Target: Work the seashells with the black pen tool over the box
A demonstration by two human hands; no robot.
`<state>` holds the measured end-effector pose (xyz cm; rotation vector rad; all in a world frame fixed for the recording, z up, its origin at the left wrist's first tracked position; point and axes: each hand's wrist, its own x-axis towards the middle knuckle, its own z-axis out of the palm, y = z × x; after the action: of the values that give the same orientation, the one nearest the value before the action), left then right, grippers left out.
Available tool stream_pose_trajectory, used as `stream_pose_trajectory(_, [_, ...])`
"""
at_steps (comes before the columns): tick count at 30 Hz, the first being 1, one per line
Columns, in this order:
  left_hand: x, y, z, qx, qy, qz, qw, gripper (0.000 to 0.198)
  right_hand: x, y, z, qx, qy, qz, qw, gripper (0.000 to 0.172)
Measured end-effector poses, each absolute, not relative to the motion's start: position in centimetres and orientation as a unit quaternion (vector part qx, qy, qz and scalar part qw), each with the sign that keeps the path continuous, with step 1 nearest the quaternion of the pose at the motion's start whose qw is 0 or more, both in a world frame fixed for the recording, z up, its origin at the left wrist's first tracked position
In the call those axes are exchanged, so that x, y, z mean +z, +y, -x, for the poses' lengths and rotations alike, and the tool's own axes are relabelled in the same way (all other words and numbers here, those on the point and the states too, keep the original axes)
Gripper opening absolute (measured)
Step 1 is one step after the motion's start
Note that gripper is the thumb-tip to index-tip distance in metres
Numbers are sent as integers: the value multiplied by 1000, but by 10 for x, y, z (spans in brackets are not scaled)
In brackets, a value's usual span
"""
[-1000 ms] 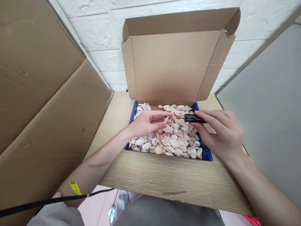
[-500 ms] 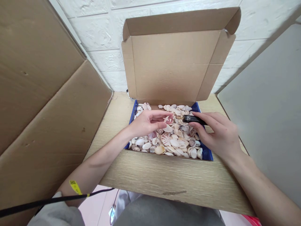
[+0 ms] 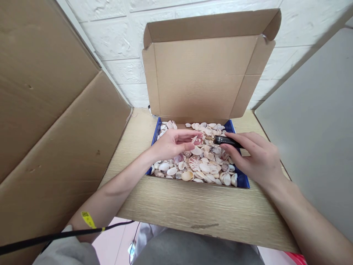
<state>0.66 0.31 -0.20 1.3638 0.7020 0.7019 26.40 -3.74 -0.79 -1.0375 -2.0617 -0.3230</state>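
An open cardboard box (image 3: 241,180) with blue inner walls lies on a wooden table and is full of several small seashells (image 3: 202,167). Over the shells my left hand (image 3: 172,144) pinches one small pale shell (image 3: 195,139) between thumb and fingers. From the right, my right hand (image 3: 257,158) grips a short black tool (image 3: 224,140) with a thin brass tip. That tip points left and touches the held shell.
The box's lid (image 3: 205,73) stands upright against a white brick wall. A large cardboard sheet (image 3: 49,110) leans at the left and a grey panel (image 3: 314,121) at the right. A black cable (image 3: 68,233) crosses my left forearm near the table's (image 3: 193,209) front edge.
My right hand has slid the black tool a little to the left, so its tip has closed in on the shell. My left hand has stayed in place.
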Motion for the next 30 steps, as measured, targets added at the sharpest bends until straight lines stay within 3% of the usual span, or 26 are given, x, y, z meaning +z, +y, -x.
stream_pose_trajectory(18, [-4, 4, -7, 307, 315, -625, 644, 50, -1, -38, -263, -204, -800, 383, 413, 43])
stream_pose_trajectory(25, [-3, 4, -7, 311, 314, -627, 642, 48, -2, -38, -264, -194, -801, 389, 412, 42])
stream_pose_trajectory(30, [-3, 4, -7, 313, 317, -617, 648, 47, -5, -37, -266, -158, -806, 404, 404, 32])
